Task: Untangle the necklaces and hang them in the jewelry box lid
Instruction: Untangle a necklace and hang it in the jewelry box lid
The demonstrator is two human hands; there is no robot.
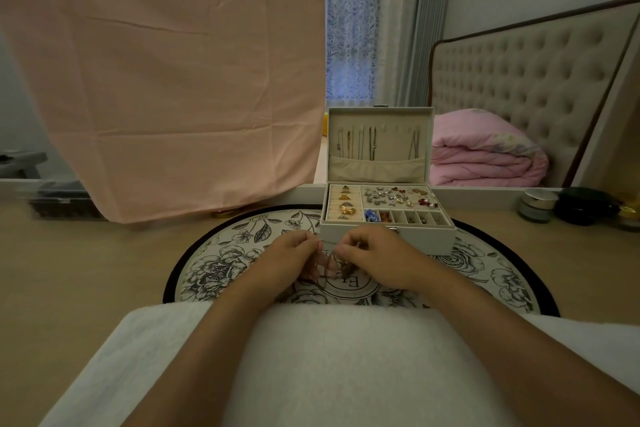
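Just above the floral mat [221, 267], near the front of the surface, the left hand [291, 256] and right hand [377, 256] each keep a pinching grip on the tangled necklace [331, 263]. The knot sits between the fingertips, with loops drooping toward six o'clock. Pulling too hard would likely tighten the knot or snap the fine chain, and a slip would drop it in a heap. At twelve o'clock the jewelry box [388, 236] stands open, with hung chains [372, 144] in its lid [381, 116].
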